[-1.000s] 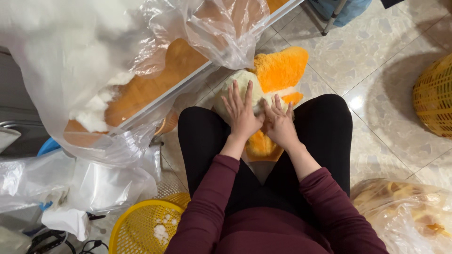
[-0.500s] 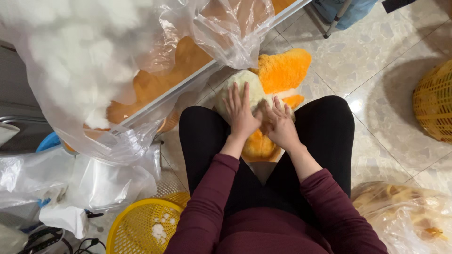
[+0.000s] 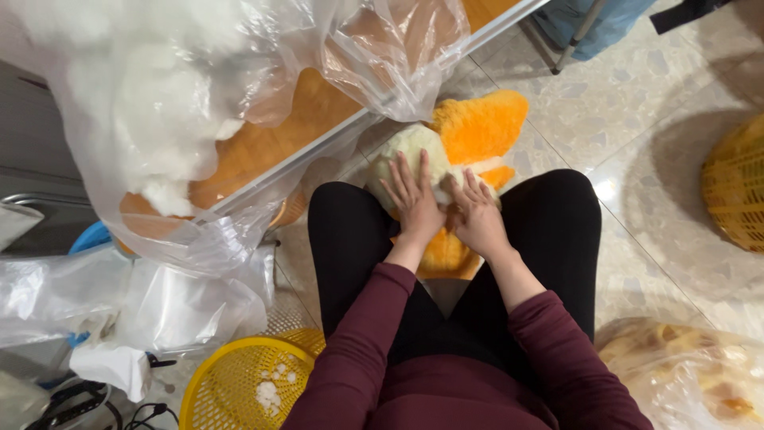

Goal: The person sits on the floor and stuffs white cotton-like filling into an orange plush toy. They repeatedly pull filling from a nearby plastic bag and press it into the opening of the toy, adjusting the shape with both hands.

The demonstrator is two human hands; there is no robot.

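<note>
Bottom left of frame: yellow basket w/ a few white fluff bits. Mid-frame, betw. my knees – both hands flat, fingers spread, pressing the plush toy; not clenched, nothing gripped. Left hand on its pale green part, right hand just beside, on the orange part. Upper left – clear plastic bag of white stuffing. Far right edge: another yellow basket on the floor.

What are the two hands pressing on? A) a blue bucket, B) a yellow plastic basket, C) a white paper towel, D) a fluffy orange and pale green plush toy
D: the left hand and the right hand lie flat, fingers spread, on the fluffy orange and pale green plush toy between the knees.
</note>
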